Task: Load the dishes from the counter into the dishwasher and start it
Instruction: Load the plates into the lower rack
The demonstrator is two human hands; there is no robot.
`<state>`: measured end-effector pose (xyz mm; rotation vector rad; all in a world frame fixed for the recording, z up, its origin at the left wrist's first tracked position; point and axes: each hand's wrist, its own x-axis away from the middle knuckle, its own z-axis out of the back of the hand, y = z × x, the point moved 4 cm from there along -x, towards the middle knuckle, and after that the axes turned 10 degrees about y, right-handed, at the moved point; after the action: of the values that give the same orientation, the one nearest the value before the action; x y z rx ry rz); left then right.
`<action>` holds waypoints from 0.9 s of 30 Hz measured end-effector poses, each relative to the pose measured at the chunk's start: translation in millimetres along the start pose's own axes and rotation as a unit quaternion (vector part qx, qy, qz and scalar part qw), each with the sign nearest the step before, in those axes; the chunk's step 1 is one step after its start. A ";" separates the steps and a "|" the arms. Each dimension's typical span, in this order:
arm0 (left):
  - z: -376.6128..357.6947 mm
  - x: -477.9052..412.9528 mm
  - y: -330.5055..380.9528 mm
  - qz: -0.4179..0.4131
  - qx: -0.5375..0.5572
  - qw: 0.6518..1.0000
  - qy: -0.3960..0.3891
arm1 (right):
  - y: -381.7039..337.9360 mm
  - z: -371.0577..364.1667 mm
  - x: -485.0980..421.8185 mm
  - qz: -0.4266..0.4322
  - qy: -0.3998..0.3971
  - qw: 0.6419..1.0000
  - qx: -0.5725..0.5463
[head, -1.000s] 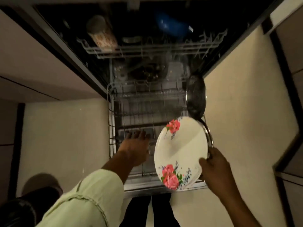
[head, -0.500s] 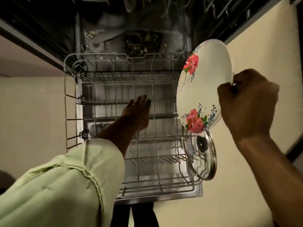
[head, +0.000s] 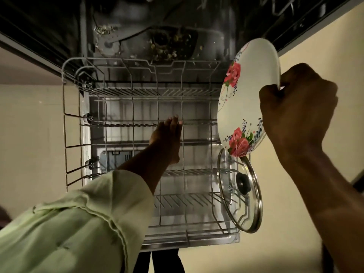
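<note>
**Plate held on edge over the lower rack; lid now parked**

A pale green sleeve (head: 78,223) fills the lower left of the frame. The pulled-out lower rack (head: 64,107) spans the centre. The left hand (head: 167,136) stays at mid-frame as it was a second ago, with fingers straight and lying on a row of tines, gripping nothing.

Above it, at top centre, the floor of the dishwasher tub (head: 126,36) carries scattered food scraps (head: 171,46) around the drain.

Right of centre, the flowered plate (head: 248,91) is the task's item in hand. It hangs on edge in the air over the right side of the rack, higher in the frame than a second ago and not yet seated between tines.

Below it, at lower right, the glass lid (head: 242,190) stands on edge against the right wall of the rack. A second ago it was up beside the plate, so it appears to have just been loaded.

At the far right, the right hand (head: 295,111) is curled round the plate's rim.

Judged from this, the plate is next to go in.

Contents: the lower rack shows the lid alone. The upper rack (head: 281,6) is cut off at top right, and its load cannot be told. The bench is out of view.
</note>
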<state>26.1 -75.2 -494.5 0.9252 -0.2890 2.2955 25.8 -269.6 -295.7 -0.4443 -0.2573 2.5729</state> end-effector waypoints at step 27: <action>7.9 -4.9 6.6 0.017 -0.010 0.998 -0.054 | 3.6 -35.6 28.0 0.026 0.014 0.999 0.039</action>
<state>28.9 -86.0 -491.9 1.0429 -0.3748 2.2735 14.1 -254.8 -337.1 -0.4639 -0.1362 2.6152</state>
